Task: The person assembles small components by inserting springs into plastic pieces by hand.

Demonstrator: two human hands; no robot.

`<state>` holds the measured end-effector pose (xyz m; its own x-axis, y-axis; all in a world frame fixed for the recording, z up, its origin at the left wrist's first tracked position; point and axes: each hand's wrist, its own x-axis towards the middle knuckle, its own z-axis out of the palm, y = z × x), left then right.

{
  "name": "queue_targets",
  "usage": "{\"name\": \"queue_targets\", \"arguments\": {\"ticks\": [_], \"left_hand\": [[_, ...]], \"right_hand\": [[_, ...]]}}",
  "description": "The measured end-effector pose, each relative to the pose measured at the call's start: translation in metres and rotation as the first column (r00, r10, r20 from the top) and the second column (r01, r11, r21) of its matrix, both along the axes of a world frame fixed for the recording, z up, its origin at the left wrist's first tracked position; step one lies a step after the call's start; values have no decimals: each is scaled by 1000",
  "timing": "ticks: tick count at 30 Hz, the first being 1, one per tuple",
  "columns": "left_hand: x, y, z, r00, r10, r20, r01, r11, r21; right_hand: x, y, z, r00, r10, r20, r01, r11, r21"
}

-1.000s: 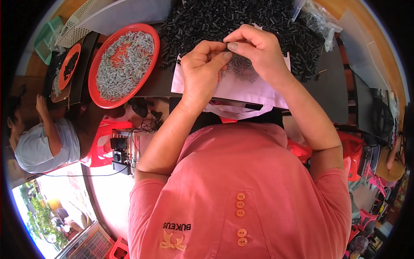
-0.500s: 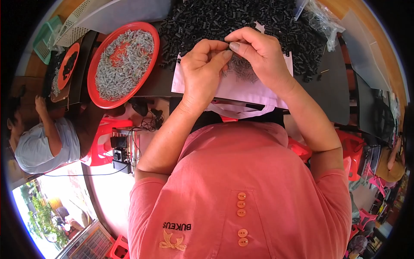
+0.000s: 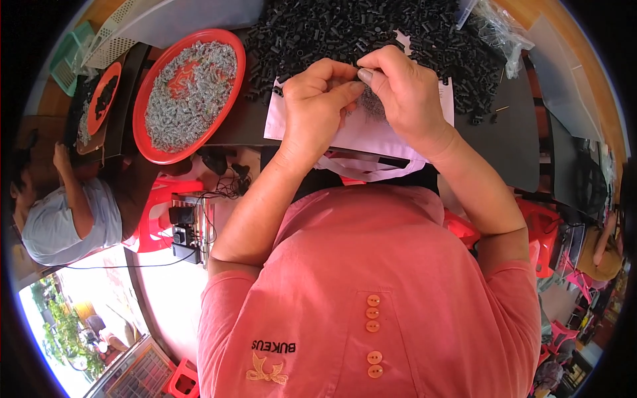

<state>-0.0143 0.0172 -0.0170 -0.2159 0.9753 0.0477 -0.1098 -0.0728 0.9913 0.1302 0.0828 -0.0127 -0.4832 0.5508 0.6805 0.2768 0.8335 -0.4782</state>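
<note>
My left hand (image 3: 320, 99) and my right hand (image 3: 406, 96) meet fingertip to fingertip, both closed in a pinch. Whatever sits between the fingers is too small and hidden to name. Beneath them lies a pale pink cloth bag (image 3: 279, 123) with its handle hanging over the table edge. A small heap of fine, thin grey pieces (image 3: 373, 106) rests on the cloth, partly behind my right hand. Just beyond my fingers spreads a large pile of small black tube-shaped parts (image 3: 352, 30).
A round red tray (image 3: 140, 126) at the left holds many small silvery springs (image 3: 169, 113). Clear plastic bags (image 3: 497, 33) lie at the far right of the dark table (image 3: 517, 139). Another person (image 3: 73, 212) sits at the left beside a smaller orange-red tray (image 3: 95, 123).
Both hands have shifted slightly right and remain pinched together. My right hand now covers more of the fine grey heap.
</note>
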Motion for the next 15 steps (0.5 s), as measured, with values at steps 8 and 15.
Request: {"name": "queue_targets", "arguments": {"ticks": [8, 15], "left_hand": [[1, -3, -3, 998, 50, -24, -49, 996, 71], [-5, -2, 3, 994, 41, 96, -39, 999, -26]], "right_hand": [[-2, -7, -2, 999, 16, -34, -18, 997, -71], [1, -3, 5, 994, 110, -17, -112, 978, -175]]}}
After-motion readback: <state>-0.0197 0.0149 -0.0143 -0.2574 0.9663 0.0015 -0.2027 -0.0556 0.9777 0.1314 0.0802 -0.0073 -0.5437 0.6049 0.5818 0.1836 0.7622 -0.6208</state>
